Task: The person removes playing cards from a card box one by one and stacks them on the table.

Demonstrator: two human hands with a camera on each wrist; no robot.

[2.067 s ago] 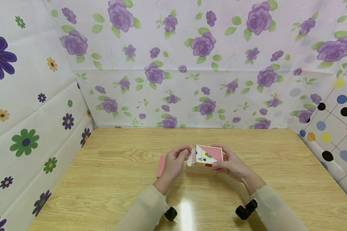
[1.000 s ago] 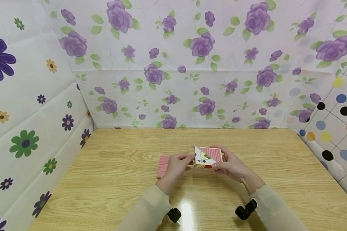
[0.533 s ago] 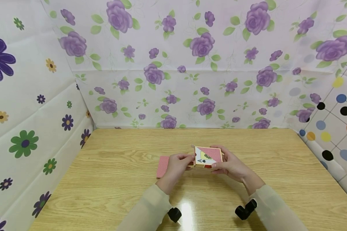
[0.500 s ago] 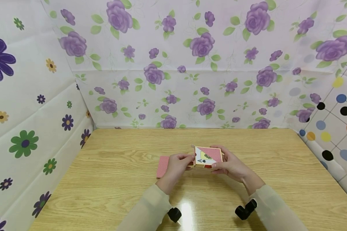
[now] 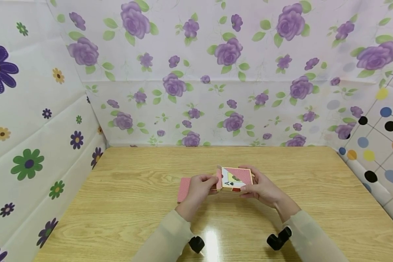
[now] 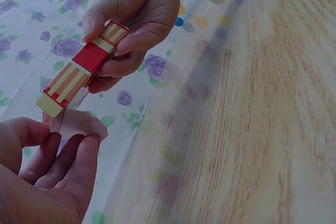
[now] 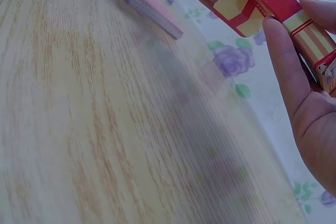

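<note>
Two hands meet over the middle of the counter (image 5: 134,203). My right hand (image 5: 263,188) has its fingers wrapped around a card box (image 5: 236,177), lifted just off the wood, thumb on one long edge and fingertips on the other; the wrist view shows the box's striped red and cream side (image 6: 86,66) inside that grip. My left hand (image 5: 199,187) pinches the box's end flap (image 7: 239,9) between thumb and fingertips, at the box's left end. A stack of cards (image 5: 183,188), red backs up, lies flat on the counter just left of my left hand, partly hidden by it, and is clearer from the right wrist (image 7: 149,6).

I judge the step to be working the flap at the mouth of the box. I cannot tell from these views whether the box holds anything, or whether the flap is going in or coming out. The next move, as I read it, calls for a steady right grip that does not crush the cardboard, and a fine bend at the flap's crease.

For print, I can read a letter A with a small spade on the box's top face beside a red patterned panel. No brand name is legible.
</note>
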